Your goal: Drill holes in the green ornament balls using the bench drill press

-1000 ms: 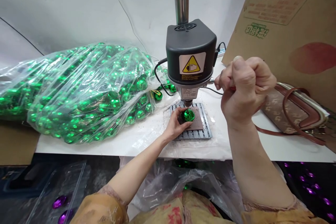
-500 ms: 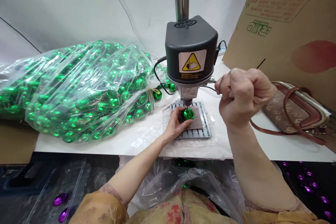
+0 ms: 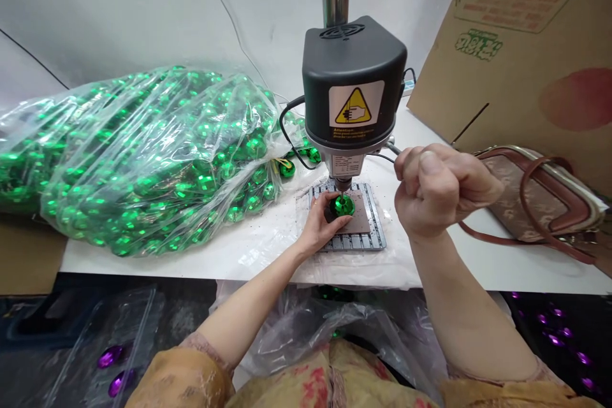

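Observation:
A shiny green faceted gem (image 3: 344, 206) sits on a brown square pad (image 3: 362, 218) over the slotted metal base plate (image 3: 375, 239). My left hand (image 3: 319, 223) grips its left side between thumb and fingers. Above it stands a small black drill press (image 3: 354, 76), whose bit (image 3: 342, 194) meets the top of the gem; whether it has gone in I cannot tell. My right hand (image 3: 437, 188) is closed in a fist round the press's feed lever (image 3: 393, 148), to the right of the motor head.
A clear plastic bag (image 3: 157, 166) full of green gems lies on the left of the white table (image 3: 191, 264). On the right are a brown handbag (image 3: 521, 191) with a strap and a large cardboard box (image 3: 516, 70). Purple gems (image 3: 111, 356) lie below the table edge.
My right hand has come down slightly with the lever, and the motor head sits a little differently in view. My left hand keeps its hold on the green gem.

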{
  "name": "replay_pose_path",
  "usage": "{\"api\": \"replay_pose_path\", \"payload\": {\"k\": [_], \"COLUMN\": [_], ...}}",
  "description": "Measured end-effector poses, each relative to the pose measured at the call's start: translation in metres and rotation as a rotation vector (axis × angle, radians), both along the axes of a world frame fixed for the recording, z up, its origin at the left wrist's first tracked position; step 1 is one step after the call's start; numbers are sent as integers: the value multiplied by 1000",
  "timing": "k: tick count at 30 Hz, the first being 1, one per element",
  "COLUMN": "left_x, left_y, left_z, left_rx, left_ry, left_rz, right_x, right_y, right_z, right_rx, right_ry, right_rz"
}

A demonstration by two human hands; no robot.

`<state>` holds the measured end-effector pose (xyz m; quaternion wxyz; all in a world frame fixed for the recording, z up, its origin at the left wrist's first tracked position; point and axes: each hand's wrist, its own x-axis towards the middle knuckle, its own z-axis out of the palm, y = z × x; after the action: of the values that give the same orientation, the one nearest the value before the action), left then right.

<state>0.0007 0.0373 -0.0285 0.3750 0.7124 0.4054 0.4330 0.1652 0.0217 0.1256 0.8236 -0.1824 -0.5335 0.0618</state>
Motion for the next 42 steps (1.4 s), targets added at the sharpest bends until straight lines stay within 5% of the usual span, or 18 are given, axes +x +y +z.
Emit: {"api": "replay_pose_path", "payload": {"k": [18,21,25,30,33,37,39,42], "left_x": [0,1,3,-7,-27,-59,-71,-79], "left_y": [-1,0,-3,-47,-100,-158,-168,-149], "left_z": [-3,-4,2,15,8,-17,-25,-19], "left_rx": [-6,-22,-26,191,385,654,708,812], "left_ry": [-14,-22,-56,90,250,751,880,706], "left_rz": [20,19,66,219,-15,-249,-248,-208], "right_x": [3,-1,-6,-3,-1,0,0,1], "right_y": [6,6,5,7,9,9,8,8], "right_z": [-26,-14,25,51,49,46,46,46], "right_rx": [186,153,-75,-254,-220,-192,-198,-217], "right_ry": [-80,-20,150,174,157,145,144,134], "right_rz": [13,1,53,96,90,90,96,91]}}
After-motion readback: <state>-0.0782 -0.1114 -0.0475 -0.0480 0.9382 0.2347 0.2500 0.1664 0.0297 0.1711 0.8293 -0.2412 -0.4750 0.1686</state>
